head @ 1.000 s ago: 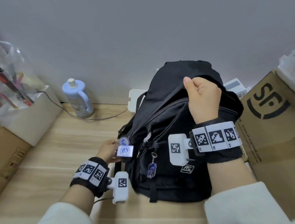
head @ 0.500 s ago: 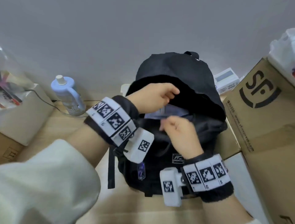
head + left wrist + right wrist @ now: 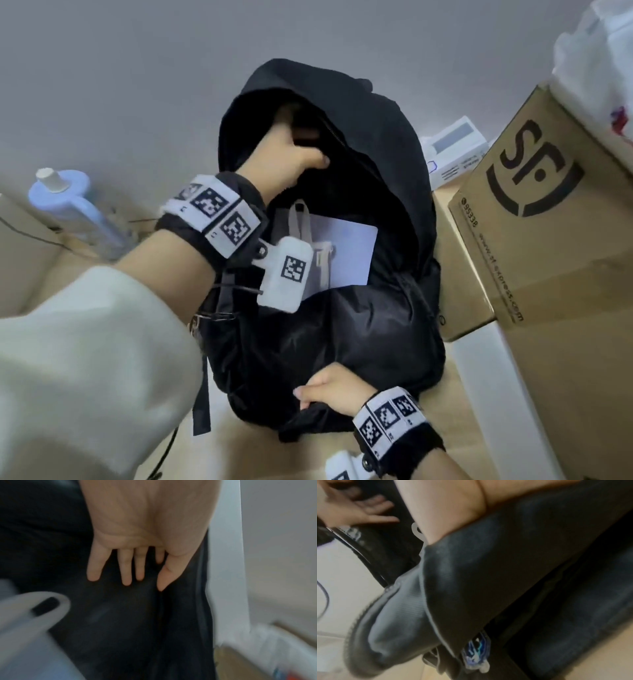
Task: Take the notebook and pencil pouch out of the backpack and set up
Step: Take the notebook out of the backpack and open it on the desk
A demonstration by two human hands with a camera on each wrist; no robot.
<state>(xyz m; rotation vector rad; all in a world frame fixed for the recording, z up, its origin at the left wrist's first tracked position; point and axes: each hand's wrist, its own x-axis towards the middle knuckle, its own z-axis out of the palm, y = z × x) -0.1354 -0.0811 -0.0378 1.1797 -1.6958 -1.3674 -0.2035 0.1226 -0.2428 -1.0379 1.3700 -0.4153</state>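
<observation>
Black backpack (image 3: 342, 325), upright on the wooden bench (image 3: 239, 452), main compartment unzipped and gaping toward the camera. Inside the opening, a pale lavender notebook (image 3: 352, 246) standing on edge against the back wall of the compartment, lower part hidden behind the front panel. Just to its left and partly overlapping it, a grey fabric piece with a loop and a black tab (image 3: 298, 222), possibly the pencil pouch; not clear enough to tell. Neither item touched by a hand.

Left hand (image 3: 284, 164) reaching into the top of the opening, under the raised upper flap. Fingers (image 3: 126, 569) straight and slightly spread in the left wrist view, lying flat on the black lining, holding nothing; tips hidden inside the bag in the head view.

Right hand (image 3: 329, 390) low on the front of the backpack, near the bench. Thumb on top of a fold of the front panel, remaining fingers tucked under the black fabric, pinching the fold. Only the palm (image 3: 447, 507) and draped fabric visible in the blurred right wrist view. A small blue charm (image 3: 476, 654) hanging on the bag's front in that view.

Marker-printed bands on both wrists, cream sleeve on the left arm.

Left of the backpack, a blue and white bottle (image 3: 65, 202). Right of it, touching its side, a cardboard box (image 3: 548, 205) with black printed lettering. Behind, a small white carton (image 3: 452, 144). On the cardboard box, a white plastic bag (image 3: 599, 51).
</observation>
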